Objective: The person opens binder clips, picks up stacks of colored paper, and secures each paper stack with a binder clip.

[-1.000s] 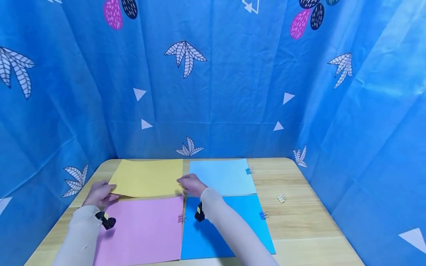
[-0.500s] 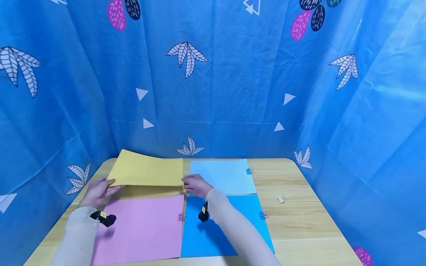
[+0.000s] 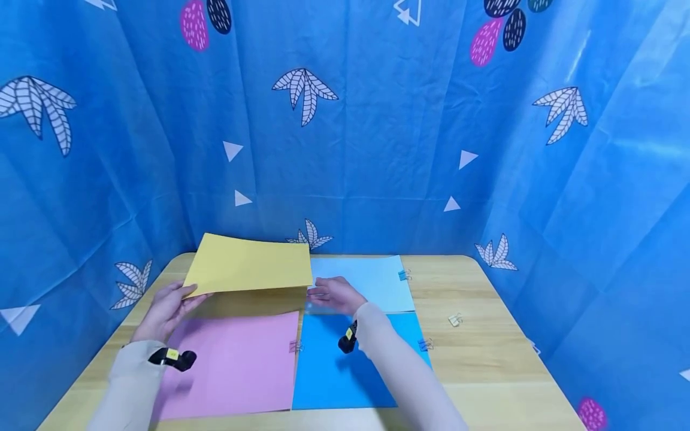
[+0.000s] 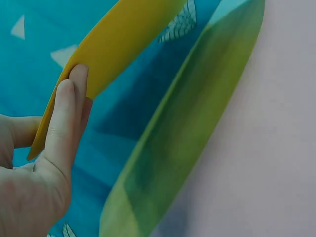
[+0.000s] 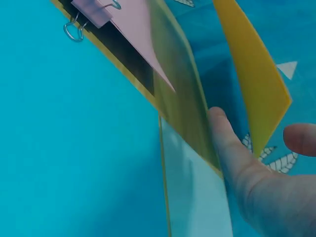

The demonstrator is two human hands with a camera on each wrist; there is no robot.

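Observation:
My left hand [image 3: 164, 308] pinches the near left corner of a yellow sheet of paper [image 3: 248, 263], which is raised above the table. In the left wrist view the thumb and straight fingers [image 4: 61, 123] lie on opposite faces of the yellow paper [image 4: 118, 44]. My right hand [image 3: 336, 294] is beside the sheet's near right corner, over the light blue paper [image 3: 366, 275]. In the right wrist view its thumb and finger stand apart, with the yellow corner [image 5: 259, 128] between them and no plain grip on it. Whether the yellow is one sheet or several cannot be told.
Pink paper [image 3: 232, 365] with a pink binder clip [image 3: 295, 346] lies in front. To its right is darker blue paper [image 3: 345, 389] with a blue clip [image 3: 426, 345]. Another blue clip [image 3: 404, 275] grips the light blue paper. A pale yellow clip [image 3: 455, 320] lies on the wooden table [image 3: 485, 353].
The yellow paper has come up off the table and shifted slightly right, held by my left hand. My right hand has moved right, and its fingers have come away from the paper's edge.

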